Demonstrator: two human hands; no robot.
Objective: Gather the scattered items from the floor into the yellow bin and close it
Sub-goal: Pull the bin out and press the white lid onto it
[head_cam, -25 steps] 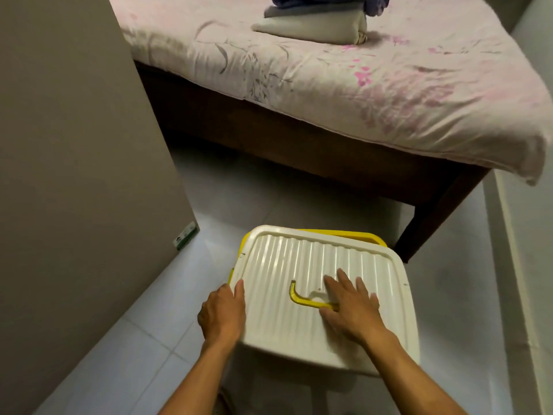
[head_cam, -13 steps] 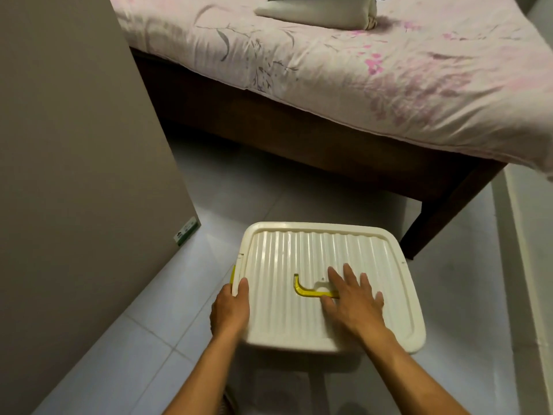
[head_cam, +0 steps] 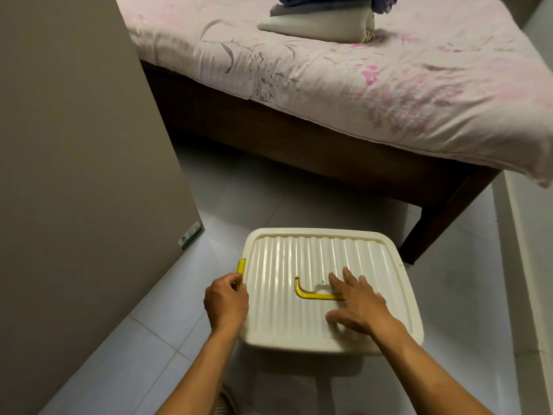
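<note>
Down on the tiled floor (head_cam: 125,348), between a grey cabinet panel (head_cam: 74,160) and the bed (head_cam: 374,94), sits the yellow bin, hidden almost entirely beneath its ribbed cream lid (head_cam: 299,265); only the yellow side latch (head_cam: 241,266) and the yellow carry handle (head_cam: 311,295) lying folded in the lid's middle give its colour away.

Right hand (head_cam: 360,307) spread flat on the lid, fingers straight and apart, resting partly over the handle, probably to weigh the lid down and stop it shifting. Left hand (head_cam: 226,301) at the lid's left edge, fingers curled with the tips on or just beside the latch, seemingly to snap it shut; whether this grip has actually clamped on the latch cannot be told, since the fingertips are turned out of sight.

Lid looks seated evenly on all visible sides, no gap showing, so likely the closing stage with gathering done: no loose items visible on the floor. Right-side latch not visible, so possibly 1 more clip to press. Risk judged small: a lid corner riding proud if pressed unevenly.

Folded bedding (head_cam: 317,28) piled on the floral sheet, well apart from the bin.
</note>
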